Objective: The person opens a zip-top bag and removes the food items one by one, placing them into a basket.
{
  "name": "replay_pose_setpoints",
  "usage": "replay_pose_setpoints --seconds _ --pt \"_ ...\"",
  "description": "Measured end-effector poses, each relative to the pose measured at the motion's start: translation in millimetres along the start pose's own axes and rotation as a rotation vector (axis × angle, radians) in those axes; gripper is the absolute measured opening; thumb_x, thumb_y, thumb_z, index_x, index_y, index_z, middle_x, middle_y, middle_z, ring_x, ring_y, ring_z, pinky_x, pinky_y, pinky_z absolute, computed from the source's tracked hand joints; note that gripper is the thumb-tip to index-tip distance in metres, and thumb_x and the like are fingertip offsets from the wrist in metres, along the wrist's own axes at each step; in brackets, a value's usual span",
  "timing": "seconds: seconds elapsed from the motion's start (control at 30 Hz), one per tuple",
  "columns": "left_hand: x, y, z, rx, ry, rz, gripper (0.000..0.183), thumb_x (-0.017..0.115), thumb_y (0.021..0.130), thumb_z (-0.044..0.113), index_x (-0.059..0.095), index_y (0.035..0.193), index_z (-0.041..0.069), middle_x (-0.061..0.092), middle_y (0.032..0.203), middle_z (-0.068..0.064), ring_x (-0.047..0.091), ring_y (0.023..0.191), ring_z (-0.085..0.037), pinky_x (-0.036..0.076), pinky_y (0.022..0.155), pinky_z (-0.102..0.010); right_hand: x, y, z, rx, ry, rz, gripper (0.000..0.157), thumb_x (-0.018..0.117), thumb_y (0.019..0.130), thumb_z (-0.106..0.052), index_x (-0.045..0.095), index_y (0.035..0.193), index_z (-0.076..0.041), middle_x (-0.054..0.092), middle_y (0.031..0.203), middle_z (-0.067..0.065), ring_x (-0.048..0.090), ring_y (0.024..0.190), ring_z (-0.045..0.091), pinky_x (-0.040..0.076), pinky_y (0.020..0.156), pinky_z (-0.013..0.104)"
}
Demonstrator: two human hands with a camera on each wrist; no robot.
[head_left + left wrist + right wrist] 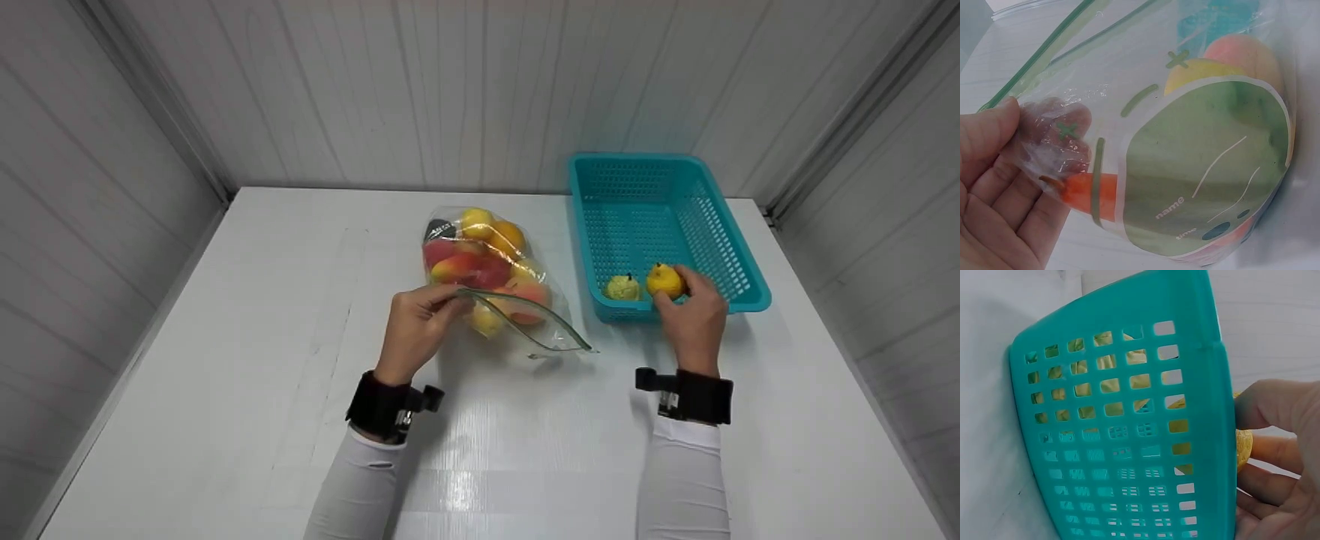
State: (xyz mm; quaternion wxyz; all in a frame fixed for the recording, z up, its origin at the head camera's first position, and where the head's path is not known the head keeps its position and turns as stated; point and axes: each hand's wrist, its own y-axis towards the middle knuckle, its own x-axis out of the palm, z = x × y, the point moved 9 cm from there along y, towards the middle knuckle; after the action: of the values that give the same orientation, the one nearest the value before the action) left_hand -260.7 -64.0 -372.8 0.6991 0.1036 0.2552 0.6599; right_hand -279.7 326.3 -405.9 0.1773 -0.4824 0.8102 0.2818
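My left hand (417,327) pinches the green-edged mouth of a clear zip bag (1112,101) between thumb and fingers. The mouth gapes toward the right. Inside the bag are several fruits, among them a red-yellow mango (456,268), an orange (508,238) and a yellow lemon-like fruit (477,223). In the left wrist view, a green printed patch hides part of the contents. At the near rim of a teal basket (577,217), my right hand (696,313) grips a yellow pear-like fruit (664,280) with a dark stem. A pale green, bumpy fruit (622,287) lies inside the basket beside it.
The basket stands at the right rear of the white table (247,315), close to the back wall (375,97). Its perforated side (1123,416) fills much of the right wrist view. Panelled walls rise at the back and both sides.
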Motion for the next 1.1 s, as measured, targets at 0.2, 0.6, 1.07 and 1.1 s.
replay_pose_setpoints --seconds 0.2,0.6,1.07,1.1 --pt "1.1 0.4 -0.5 -0.007 0.001 0.0 0.01 0.077 0.091 0.002 0.082 0.1 0.003 0.079 0.093 -0.007 0.074 0.08 -0.018 0.056 0.069 -0.021 0.0 1.1 0.2 -0.008 -0.021 -0.013 0.046 0.064 0.09 0.001 0.063 0.135 0.007 0.062 0.135 0.028 0.057 0.122 0.043 0.046 0.105 0.053" --pt "1.7 0.4 0.8 0.005 -0.003 0.002 0.011 0.076 0.091 0.001 0.082 0.101 0.001 0.079 0.095 -0.009 0.075 0.08 -0.019 0.056 0.068 -0.021 -0.1 -1.8 -8.1 -0.032 0.01 -0.036 0.041 0.063 0.094 -0.002 0.065 0.134 0.005 0.064 0.134 0.024 0.06 0.124 0.039 0.048 0.107 0.049" --pt "0.8 0.3 2.9 0.043 0.025 0.001 0.01 0.076 0.092 0.006 0.082 0.101 0.003 0.079 0.091 -0.006 0.073 0.077 -0.018 0.055 0.066 -0.02 19.1 -45.5 -111.3 -0.477 0.246 -0.144 0.032 0.071 0.09 0.007 0.072 0.122 0.004 0.073 0.12 0.015 0.069 0.109 0.032 0.054 0.095 0.023" --pt "0.8 0.2 3.1 0.044 0.023 0.002 0.01 0.077 0.092 0.006 0.082 0.1 0.003 0.079 0.091 -0.006 0.073 0.077 -0.018 0.055 0.066 -0.02 21.9 -50.5 -118.7 -0.516 0.251 -0.174 0.031 0.072 0.09 0.007 0.073 0.121 0.003 0.073 0.118 0.013 0.07 0.107 0.031 0.055 0.095 0.025"
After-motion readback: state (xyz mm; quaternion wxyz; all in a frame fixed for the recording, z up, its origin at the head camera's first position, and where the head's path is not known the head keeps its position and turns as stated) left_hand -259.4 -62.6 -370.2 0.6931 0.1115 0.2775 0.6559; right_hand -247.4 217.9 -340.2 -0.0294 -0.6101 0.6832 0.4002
